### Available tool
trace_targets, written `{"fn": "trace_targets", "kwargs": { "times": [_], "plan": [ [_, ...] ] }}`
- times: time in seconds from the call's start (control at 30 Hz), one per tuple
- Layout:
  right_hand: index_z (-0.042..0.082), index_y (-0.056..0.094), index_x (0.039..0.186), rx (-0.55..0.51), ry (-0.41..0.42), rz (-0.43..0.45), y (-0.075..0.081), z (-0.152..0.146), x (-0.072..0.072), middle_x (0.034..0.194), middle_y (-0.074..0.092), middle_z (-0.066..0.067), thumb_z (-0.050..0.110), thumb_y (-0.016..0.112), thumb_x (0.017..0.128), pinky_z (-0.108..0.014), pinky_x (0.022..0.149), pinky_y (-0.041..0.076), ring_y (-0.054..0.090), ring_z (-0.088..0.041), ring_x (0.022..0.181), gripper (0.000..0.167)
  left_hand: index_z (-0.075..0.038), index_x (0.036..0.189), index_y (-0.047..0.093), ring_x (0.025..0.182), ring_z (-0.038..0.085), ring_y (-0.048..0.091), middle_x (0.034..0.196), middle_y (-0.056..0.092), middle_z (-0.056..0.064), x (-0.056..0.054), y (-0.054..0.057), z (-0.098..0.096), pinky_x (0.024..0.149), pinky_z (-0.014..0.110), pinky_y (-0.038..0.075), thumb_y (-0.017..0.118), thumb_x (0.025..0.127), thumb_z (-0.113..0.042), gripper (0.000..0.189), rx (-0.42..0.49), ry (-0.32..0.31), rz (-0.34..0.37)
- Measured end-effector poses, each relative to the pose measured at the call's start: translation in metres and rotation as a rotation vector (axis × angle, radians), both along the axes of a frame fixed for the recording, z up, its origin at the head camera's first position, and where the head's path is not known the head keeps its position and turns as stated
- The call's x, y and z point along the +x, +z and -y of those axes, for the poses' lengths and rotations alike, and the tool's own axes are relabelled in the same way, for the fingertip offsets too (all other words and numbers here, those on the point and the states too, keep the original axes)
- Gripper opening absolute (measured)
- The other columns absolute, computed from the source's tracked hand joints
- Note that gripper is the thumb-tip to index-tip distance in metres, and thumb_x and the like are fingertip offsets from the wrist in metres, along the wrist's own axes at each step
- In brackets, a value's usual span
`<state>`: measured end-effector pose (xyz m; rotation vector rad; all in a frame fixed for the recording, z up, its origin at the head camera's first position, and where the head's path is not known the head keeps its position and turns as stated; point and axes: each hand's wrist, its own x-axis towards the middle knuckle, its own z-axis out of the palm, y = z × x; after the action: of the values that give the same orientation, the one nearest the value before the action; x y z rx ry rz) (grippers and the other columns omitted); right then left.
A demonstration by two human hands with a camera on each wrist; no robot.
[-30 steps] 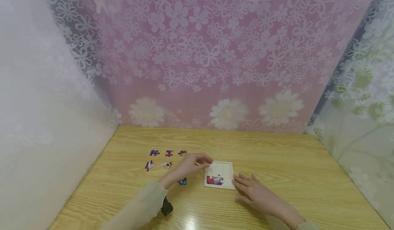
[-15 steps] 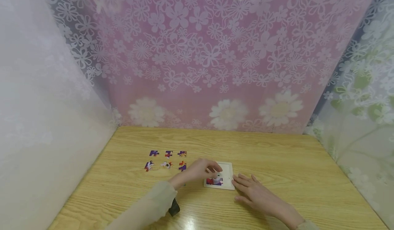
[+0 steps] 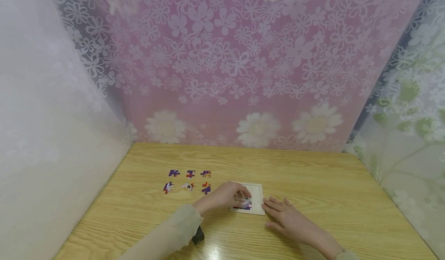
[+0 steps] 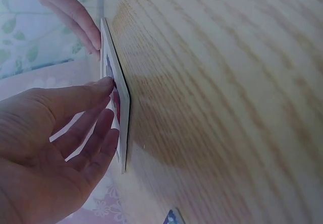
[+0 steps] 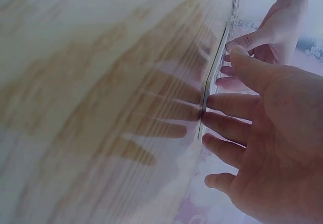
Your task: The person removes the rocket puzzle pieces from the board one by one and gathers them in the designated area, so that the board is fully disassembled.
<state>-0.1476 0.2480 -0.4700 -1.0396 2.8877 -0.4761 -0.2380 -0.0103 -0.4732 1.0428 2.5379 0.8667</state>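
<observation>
A shallow white puzzle tray (image 3: 257, 193) lies on the table, with red, white and purple jigsaw pieces (image 3: 247, 205) in its near left part. My left hand (image 3: 224, 195) reaches over the tray's left side. Its thumb touches the pieces, while the loosely bent fingers stay apart from it in the left wrist view; part of the pieces is hidden beneath. My right hand (image 3: 290, 221) lies on the table with straight, spread fingers, their tips against the tray's right edge.
Left of the tray lie several loose jigsaw pieces in two rows, among them a white one (image 3: 189, 187) and a purple one (image 3: 174, 173). A blue piece (image 4: 173, 217) shows in the left wrist view. Flowered curtains (image 3: 222, 78) enclose the wooden table (image 3: 313, 179).
My left hand has moved right and slightly down, from the tray's left edge onto the pieces inside. The right hand has kept its place.
</observation>
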Motion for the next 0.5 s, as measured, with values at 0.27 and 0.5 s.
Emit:
{"fn": "trace_targets", "kwargs": {
  "times": [0.27, 0.5],
  "plan": [
    [-0.002, 0.054, 0.144, 0.001, -0.014, 0.041, 0.0006, 0.0003, -0.0003, 0.151, 0.049, -0.02, 0.044, 0.056, 0.102, -0.074, 0.107, 0.027, 0.043, -0.046, 0.139, 0.063, -0.021, 0.118, 0.074, 0.096, 0.002, 0.061, 0.11, 0.069, -0.007, 0.0005, -0.0014, -0.0005, 0.08, 0.017, 0.052, 0.074, 0.093, -0.007, 0.028, -0.008, -0.028, -0.023],
    [-0.002, 0.054, 0.144, -0.002, -0.012, 0.038, 0.0005, 0.0, -0.0003, 0.151, 0.049, -0.02, 0.045, 0.056, 0.102, -0.074, 0.107, 0.027, 0.043, -0.046, 0.139, 0.063, -0.026, 0.12, 0.073, 0.095, 0.002, 0.059, 0.106, 0.064, -0.009, -0.0002, -0.0006, -0.0029, 0.078, 0.018, 0.05, 0.074, 0.093, -0.009, 0.031, -0.039, -0.049, -0.054]
  ]
}}
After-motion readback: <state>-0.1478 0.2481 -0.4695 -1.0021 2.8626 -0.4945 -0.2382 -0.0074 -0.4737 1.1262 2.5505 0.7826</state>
